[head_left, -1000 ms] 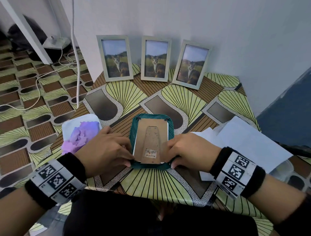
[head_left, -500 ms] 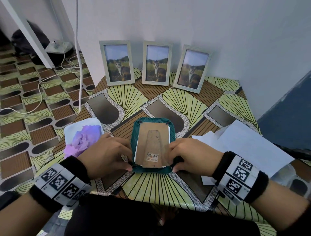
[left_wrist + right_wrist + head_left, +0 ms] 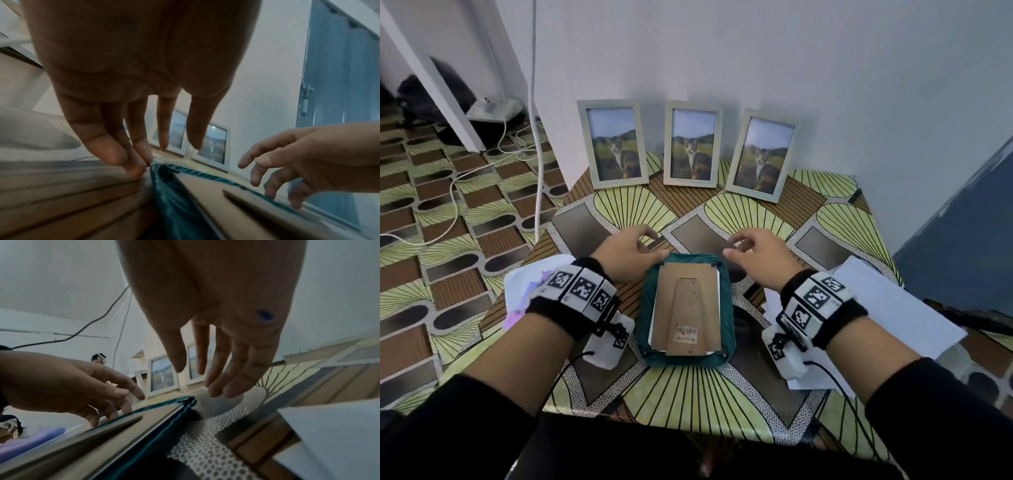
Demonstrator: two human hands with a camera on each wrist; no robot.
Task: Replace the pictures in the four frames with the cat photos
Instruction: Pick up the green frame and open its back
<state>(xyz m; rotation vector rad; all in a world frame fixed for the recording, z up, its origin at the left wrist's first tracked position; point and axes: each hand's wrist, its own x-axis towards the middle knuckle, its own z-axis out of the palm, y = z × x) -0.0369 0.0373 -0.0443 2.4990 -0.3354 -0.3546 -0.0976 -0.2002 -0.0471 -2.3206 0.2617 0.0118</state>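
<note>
A teal frame (image 3: 725,308) lies face down mid-table, its brown backing board (image 3: 686,308) with the folded stand facing up. My left hand (image 3: 657,245) is at the frame's far left corner with relaxed fingers. In the left wrist view its fingertips (image 3: 135,168) touch the teal corner (image 3: 164,178). My right hand (image 3: 732,247) hovers just above the far right corner, fingers spread and holding nothing (image 3: 213,386). Three pale frames with cat photos (image 3: 616,144) (image 3: 692,144) (image 3: 762,154) lean against the wall.
A picture of a purple flower (image 3: 524,291) lies at the table's left edge under my left wrist. White paper sheets (image 3: 893,308) cover the right side. A white cable (image 3: 537,137) hangs down left of the table. A blue door (image 3: 962,222) stands on the right.
Both hands left the near sides of the teal frame and moved forward to its far corners. The frame has stayed in place.
</note>
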